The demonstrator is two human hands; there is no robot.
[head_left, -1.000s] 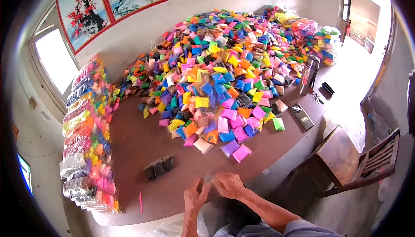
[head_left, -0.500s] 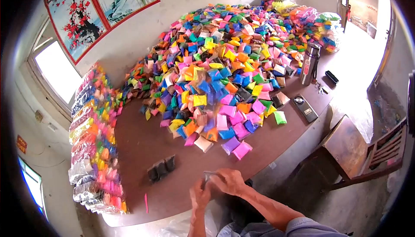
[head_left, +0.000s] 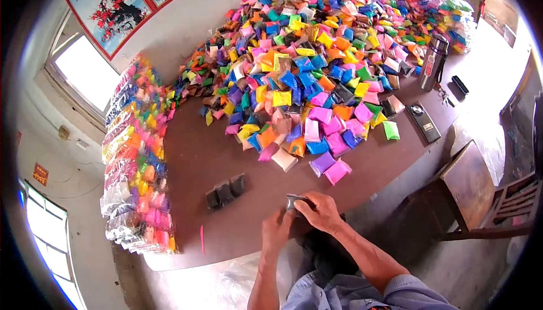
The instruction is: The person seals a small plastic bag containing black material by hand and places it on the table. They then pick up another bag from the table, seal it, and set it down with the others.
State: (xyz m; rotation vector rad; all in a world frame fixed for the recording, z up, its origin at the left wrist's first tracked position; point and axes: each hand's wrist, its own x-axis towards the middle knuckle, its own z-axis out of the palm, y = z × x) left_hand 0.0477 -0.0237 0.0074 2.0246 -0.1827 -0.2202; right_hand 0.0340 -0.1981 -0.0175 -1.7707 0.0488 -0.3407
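My left hand (head_left: 276, 229) and my right hand (head_left: 321, 212) are close together at the table's near edge. Between their fingertips is a small grey, shiny packet (head_left: 292, 201), partly covered by the fingers. Both hands are closed on it. Beyond my left hand, several black packets (head_left: 225, 191) lie side by side on the brown table (head_left: 192, 157). A thin pink strip (head_left: 202, 239) rests on the tabletop to the left.
A large heap of colourful packets (head_left: 305, 78) covers the table's far part. Bagged rows (head_left: 136, 168) line the left edge. At right are a thermos (head_left: 434, 63), keys (head_left: 445, 97), a black case (head_left: 460, 85), a dark handheld device (head_left: 423, 123) and a wooden chair (head_left: 469, 185).
The camera view has tilted down and shifted left, so the table's contents appear higher and farther right. My hands have lifted slightly in view, and the grey packet shows more clearly.
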